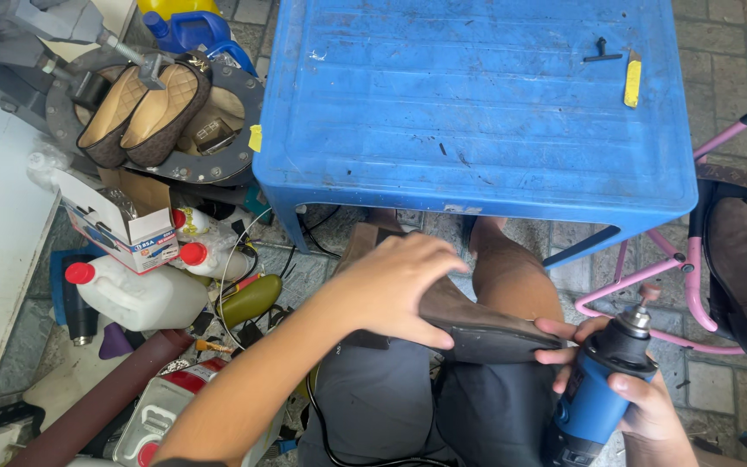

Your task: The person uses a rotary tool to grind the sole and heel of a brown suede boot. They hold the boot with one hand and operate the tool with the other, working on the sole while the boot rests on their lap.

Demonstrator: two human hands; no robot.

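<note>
Your left hand (399, 285) lies spread over the upper of a brown shoe (469, 324), pressing it down on your lap just below the blue plastic worktop (477, 104), while your right hand (624, 389) is wrapped tight around a blue rotary tool (603, 380), its fingertips also touching the shoe's sole edge. From the head view, the shoe's long axis runs from upper left to lower right, one end tucked under the worktop near your knee, the other end pointing toward the tool; the dark sole edge faces you. The tool points up and to the right, its bit end away from the shoe. To work well, I judge you should keep the left palm pinning the shoe firmly, fingers clear of the sole edge, and bring the bit in along that edge with a steady wrist.
</note>
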